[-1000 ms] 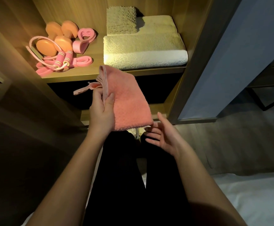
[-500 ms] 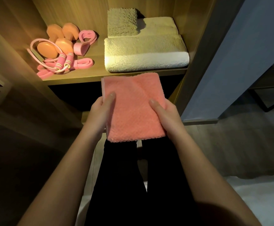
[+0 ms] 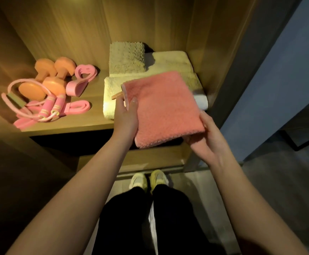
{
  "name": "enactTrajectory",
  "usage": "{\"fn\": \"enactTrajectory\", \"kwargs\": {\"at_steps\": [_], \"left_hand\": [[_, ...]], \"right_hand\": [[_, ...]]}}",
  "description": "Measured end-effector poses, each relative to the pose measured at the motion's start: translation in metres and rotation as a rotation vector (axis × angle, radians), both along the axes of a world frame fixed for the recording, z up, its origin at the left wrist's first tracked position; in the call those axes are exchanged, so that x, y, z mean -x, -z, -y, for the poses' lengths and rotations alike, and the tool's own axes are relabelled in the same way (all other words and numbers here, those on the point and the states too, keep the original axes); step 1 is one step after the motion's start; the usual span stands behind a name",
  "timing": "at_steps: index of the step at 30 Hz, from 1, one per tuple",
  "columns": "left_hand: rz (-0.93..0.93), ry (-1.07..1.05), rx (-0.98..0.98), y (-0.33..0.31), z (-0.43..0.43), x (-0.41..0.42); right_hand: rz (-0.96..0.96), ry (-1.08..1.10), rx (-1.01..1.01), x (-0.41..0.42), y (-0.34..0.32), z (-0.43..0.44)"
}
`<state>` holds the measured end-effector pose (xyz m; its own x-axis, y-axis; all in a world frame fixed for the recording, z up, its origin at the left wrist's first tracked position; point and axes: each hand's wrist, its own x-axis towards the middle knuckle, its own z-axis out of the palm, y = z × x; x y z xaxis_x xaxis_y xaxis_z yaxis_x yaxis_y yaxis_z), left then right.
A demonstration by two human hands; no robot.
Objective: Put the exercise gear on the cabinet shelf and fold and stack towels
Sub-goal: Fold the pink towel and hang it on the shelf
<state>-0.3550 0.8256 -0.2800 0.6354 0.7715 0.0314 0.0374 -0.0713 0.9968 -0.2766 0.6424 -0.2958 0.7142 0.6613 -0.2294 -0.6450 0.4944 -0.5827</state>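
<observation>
A folded pink towel (image 3: 163, 107) is held flat between both hands, its far half over the front of the big cream towel (image 3: 111, 89) on the cabinet shelf (image 3: 67, 125). My left hand (image 3: 126, 118) grips its left edge, thumb on top. My right hand (image 3: 208, 137) holds its near right corner from below. A small beige towel (image 3: 127, 57) lies on the cream stack at the back. Two orange dumbbells (image 3: 48, 78), a pink jump rope (image 3: 39, 107), a pink resistance band (image 3: 77, 107) and a pink hand grip (image 3: 81, 80) sit on the shelf's left side.
The cabinet's side wall (image 3: 221, 52) rises close to the right of the towels. A lower shelf (image 3: 150, 159) lies under the hands, in front of my feet. A grey wall (image 3: 278, 80) and dark floor are to the right.
Both hands took hold of the pink towel and carried it up and forward, from below the shelf edge to over the cream towel. The camera moved closer to the cabinet.
</observation>
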Motion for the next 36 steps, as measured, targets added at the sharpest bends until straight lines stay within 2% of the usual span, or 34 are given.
{"fn": "enactTrajectory", "kwargs": {"at_steps": [4,8,10,12,16,19,23,26,31,36], "left_hand": [[0.028,0.024,-0.021,-0.009,-0.020,-0.076],[0.103,0.053,0.141,-0.012,-0.037,-0.135],[0.122,0.062,0.157,-0.009,-0.044,-0.161],[0.045,0.051,0.141,-0.002,-0.047,-0.184],[-0.224,0.111,0.214,0.019,-0.054,-0.209],[-0.288,0.310,0.316,0.011,-0.062,-0.214],[-0.237,0.292,0.341,0.006,-0.057,-0.217],[-0.251,0.243,0.238,0.006,-0.053,-0.222],[-0.391,0.177,-0.029,0.005,-0.056,-0.228],[-0.442,0.097,-0.178,0.008,-0.062,-0.233]], "right_hand": [[-0.122,0.170,-0.142,-0.036,-0.006,-0.031],[-0.167,0.289,-0.156,-0.076,-0.010,-0.059],[-0.200,0.365,-0.157,-0.095,-0.009,-0.067],[-0.221,0.434,-0.157,-0.110,-0.005,-0.072],[-0.258,0.465,-0.068,-0.127,0.006,-0.075],[-0.283,0.455,-0.037,-0.132,0.008,-0.073],[-0.349,0.448,-0.034,-0.128,0.007,-0.072],[-0.381,0.466,0.030,-0.125,0.010,-0.072],[-0.398,0.526,0.077,-0.124,0.014,-0.070],[-0.368,0.507,0.108,-0.126,0.013,-0.070]]}}
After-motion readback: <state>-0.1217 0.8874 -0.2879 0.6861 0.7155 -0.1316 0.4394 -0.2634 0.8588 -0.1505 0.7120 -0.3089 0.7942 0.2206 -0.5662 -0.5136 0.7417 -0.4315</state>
